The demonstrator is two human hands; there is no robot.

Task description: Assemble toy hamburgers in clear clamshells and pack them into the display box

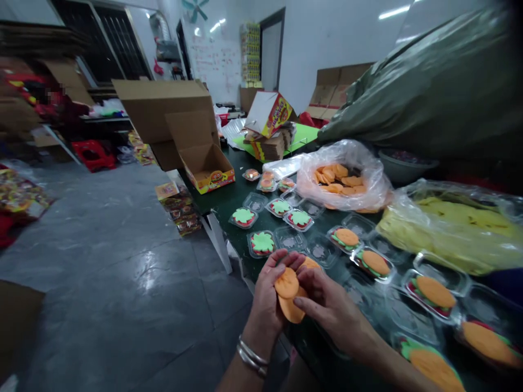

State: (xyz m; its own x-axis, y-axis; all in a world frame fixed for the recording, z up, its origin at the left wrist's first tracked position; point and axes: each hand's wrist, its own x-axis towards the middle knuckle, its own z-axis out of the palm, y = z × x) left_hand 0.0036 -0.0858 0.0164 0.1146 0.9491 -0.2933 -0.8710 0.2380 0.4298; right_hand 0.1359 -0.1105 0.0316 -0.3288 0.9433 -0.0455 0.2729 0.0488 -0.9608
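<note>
Discs [286, 282], matte orange and rounded, sit gripped in the fingers [307, 306] of left hand [265, 291] and right hand [333, 305], both curled inward by the table [223, 206] edge, near clear plastic clamshells [289, 239].

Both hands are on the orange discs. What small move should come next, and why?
Probably lay one orange disc on the green leaf nearest the left hand: that leaf lies uncovered in its tray, while the stacks on the right show orange over green.
</note>
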